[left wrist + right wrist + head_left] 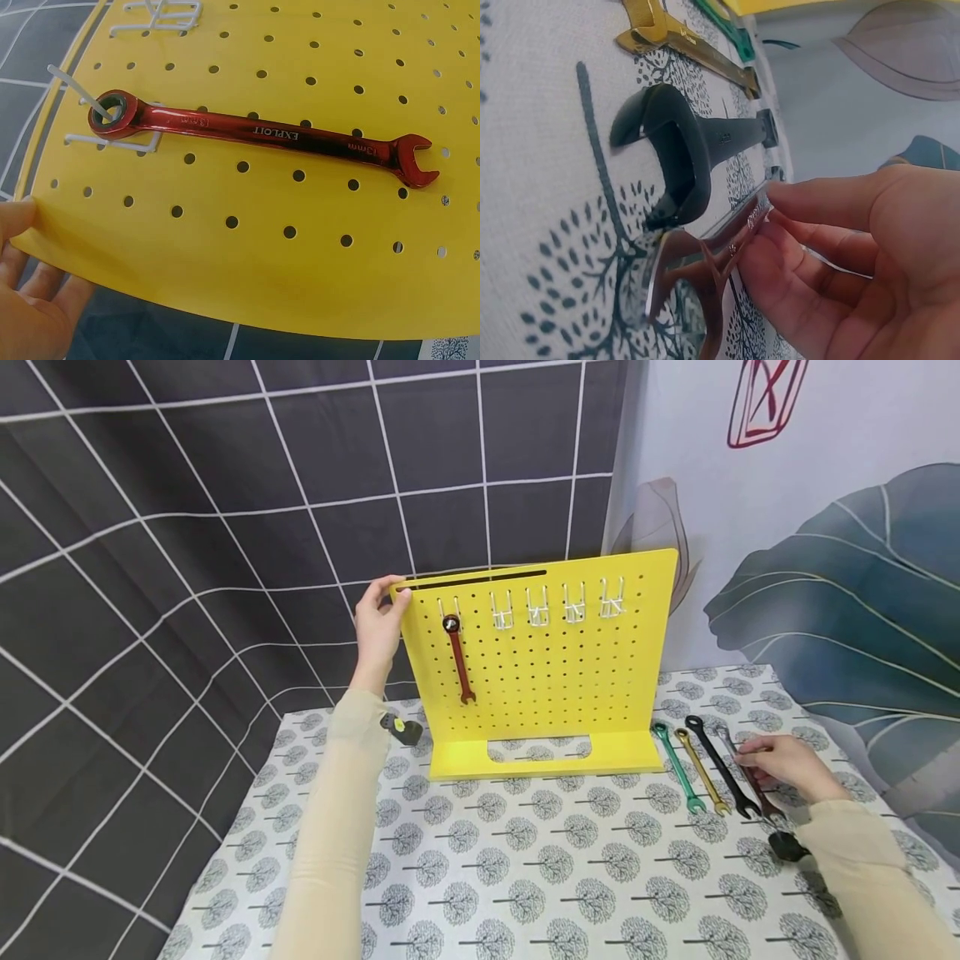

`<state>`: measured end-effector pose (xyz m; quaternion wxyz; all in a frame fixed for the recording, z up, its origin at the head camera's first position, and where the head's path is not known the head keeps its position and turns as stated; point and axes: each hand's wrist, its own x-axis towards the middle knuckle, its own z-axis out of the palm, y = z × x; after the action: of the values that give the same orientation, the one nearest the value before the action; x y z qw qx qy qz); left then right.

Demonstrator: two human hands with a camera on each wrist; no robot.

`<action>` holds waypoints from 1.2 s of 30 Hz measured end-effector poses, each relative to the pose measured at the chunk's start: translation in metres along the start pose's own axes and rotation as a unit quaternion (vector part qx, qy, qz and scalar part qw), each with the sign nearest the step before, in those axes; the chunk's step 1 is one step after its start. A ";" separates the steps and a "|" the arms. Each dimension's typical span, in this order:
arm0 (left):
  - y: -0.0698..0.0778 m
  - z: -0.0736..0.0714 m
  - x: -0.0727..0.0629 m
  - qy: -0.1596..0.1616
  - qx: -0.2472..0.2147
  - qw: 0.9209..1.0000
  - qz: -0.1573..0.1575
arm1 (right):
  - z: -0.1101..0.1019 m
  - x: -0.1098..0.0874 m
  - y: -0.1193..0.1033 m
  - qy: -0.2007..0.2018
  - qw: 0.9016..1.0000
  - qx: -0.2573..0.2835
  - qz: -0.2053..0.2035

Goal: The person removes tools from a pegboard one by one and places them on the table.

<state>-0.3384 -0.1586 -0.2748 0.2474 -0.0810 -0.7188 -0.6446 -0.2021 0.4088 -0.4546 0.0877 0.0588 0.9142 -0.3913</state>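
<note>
My left hand grips the upper left corner of a yellow pegboard that stands on the table, its thumb in front. Close to that hand, a red combination wrench marked 13mm hangs by its ring end on a white hook, open end down. Off the board's right side, my right hand pinches a shiny silver wrench between thumb and fingers. Its open end points toward me, low over the cloth. A black wrench lies right beside it.
Left of the black wrench lie a gold wrench and a green wrench, roughly side by side. Several white hooks line the board's upper part. A tree-print cloth covers the table, with a dark grid-patterned curtain behind it.
</note>
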 end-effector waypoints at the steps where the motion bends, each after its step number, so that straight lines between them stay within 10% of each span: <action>1: 0.000 0.000 0.000 0.000 0.000 1.000 0.000 | 0.000 0.000 0.000 -0.002 1.000 0.005 0.000; 36: 0.001 -0.001 -0.001 0.002 0.003 1.000 0.007 | 0.017 0.004 -0.077 0.029 0.993 0.021 -0.109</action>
<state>-0.3366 -0.1591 -0.2745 0.2538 -0.0838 -0.7196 -0.6409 -0.2180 0.3439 -0.4127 0.0167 -0.0282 0.9091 -0.4153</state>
